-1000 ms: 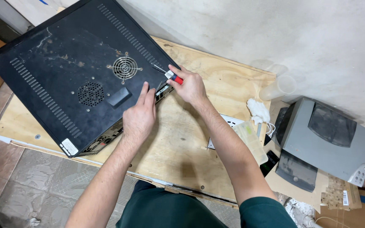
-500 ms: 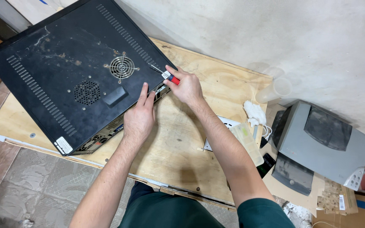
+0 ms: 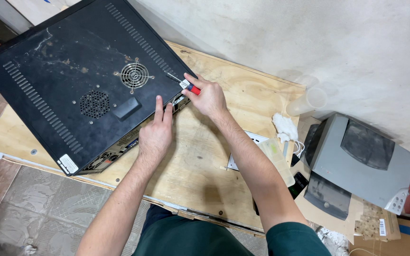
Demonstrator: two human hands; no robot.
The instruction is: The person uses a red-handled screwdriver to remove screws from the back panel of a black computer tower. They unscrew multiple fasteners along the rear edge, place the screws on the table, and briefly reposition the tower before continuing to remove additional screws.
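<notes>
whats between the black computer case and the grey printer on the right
In the head view, between the black computer case and the grey printer lie bare plywood tabletop, the right hand and forearm, and a clear plastic box.

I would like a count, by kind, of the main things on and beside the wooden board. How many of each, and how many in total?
Black computer case: 1
Red-handled screwdriver: 1
Grey printer: 1
Clear plastic cup: 1
White crumpled cloth: 1
Clear plastic box: 1
Total: 6
</notes>
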